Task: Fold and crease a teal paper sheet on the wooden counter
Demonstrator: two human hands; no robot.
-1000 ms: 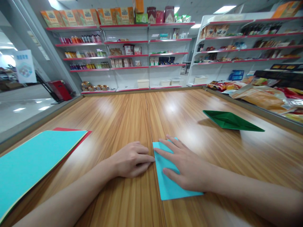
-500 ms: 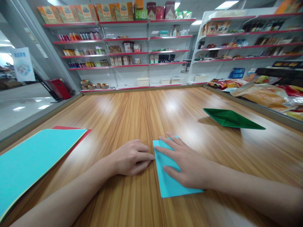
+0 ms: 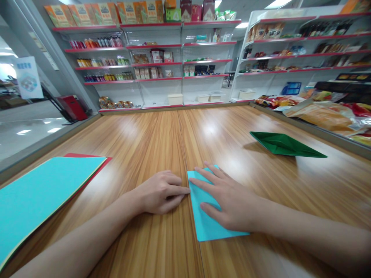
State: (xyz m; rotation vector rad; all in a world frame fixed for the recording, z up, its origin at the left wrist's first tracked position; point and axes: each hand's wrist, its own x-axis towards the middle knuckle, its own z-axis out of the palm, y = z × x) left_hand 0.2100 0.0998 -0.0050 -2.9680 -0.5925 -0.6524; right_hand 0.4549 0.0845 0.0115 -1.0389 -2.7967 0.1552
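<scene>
A folded cyan paper (image 3: 207, 224) lies on the wooden table (image 3: 162, 139) in front of me. My right hand (image 3: 228, 197) rests flat on it with the fingers spread, pressing it down. My left hand (image 3: 162, 192) sits just left of the paper, fingers curled, with the index fingertip touching the paper's left folded edge. A green folded paper boat (image 3: 285, 144) lies farther off to the right, away from both hands.
A stack of coloured sheets with cyan on top (image 3: 43, 197) and red beneath lies at the near left. Snack bags (image 3: 321, 114) fill a bin along the right edge. Store shelves (image 3: 162, 58) with goods stand behind the table.
The view has shifted slightly. Both hands stay on the cyan paper in nearly the same places.
</scene>
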